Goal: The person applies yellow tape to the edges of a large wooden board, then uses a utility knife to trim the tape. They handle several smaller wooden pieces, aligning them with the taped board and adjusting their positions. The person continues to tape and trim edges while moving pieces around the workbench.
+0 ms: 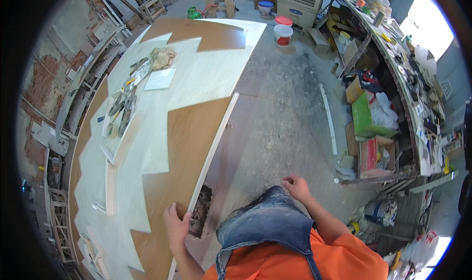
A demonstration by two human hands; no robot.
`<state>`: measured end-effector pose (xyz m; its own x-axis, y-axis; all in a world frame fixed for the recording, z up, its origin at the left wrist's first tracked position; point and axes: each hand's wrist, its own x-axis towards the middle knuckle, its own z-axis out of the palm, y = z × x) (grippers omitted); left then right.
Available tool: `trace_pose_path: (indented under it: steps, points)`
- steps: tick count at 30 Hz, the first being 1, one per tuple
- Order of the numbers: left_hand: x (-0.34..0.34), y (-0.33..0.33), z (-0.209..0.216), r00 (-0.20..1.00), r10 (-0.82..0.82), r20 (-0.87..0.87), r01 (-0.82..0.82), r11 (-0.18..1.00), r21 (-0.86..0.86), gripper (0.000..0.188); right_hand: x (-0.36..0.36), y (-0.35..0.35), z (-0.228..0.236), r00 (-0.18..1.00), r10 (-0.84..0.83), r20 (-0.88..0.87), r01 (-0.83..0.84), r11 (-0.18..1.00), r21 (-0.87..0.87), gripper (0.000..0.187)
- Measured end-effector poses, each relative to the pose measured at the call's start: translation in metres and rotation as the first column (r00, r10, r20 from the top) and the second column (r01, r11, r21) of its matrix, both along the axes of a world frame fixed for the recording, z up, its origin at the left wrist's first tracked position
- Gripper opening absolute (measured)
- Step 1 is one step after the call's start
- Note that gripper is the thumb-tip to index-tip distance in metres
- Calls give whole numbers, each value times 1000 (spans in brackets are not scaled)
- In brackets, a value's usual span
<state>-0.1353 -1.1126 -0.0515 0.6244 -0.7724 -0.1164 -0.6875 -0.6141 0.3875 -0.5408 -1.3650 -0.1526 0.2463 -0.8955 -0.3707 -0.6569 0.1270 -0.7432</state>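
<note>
My left hand (178,226) rests on the near right edge of a large table, its thumb and fingers apart. Beneath it is a brown zigzag-edged panel (189,142), which lies along the rim of the pale tabletop (196,78). To the right, my right hand (296,187) hangs over the floor beside my dark apron (270,213). Its fingers are curled in, and nothing shows in them. Farther up the table lies an open wooden tray (129,138) with hand tools (120,112). A crumpled tan cloth (163,57) and a pale square tile (160,79) lie beyond it.
Another brown panel (221,39) covers the table's far end. White buckets (283,35) stand on the floor beyond. A cluttered workbench (410,93) runs along the right, with a green box (366,115) beneath. A white strip (328,120) lies on the floor. Wooden frames line the left wall.
</note>
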Motion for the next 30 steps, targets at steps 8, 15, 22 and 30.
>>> trace_pose_path:
  steps: [8, 15, 22, 30]
  points:
    - [-27, -157, 21, 979, 180, 90, -176, 983, -57, 60, -55, -217, 23, 935, -229, 271, 179, 964, 196, 25]
    - [-40, -412, 42, 982, 188, 23, -179, 961, -210, 45, -11, -407, 43, 942, -10, 335, -23, 995, 94, 25]
    - [-22, -740, 1, 999, -4, 43, 23, 894, -448, 35, -64, -575, 51, 990, -55, 128, 51, 998, 31, 27]
    - [33, -1020, 7, 944, 311, 112, -279, 932, -233, 50, -124, -780, -4, 824, -515, 236, 395, 821, 412, 20]
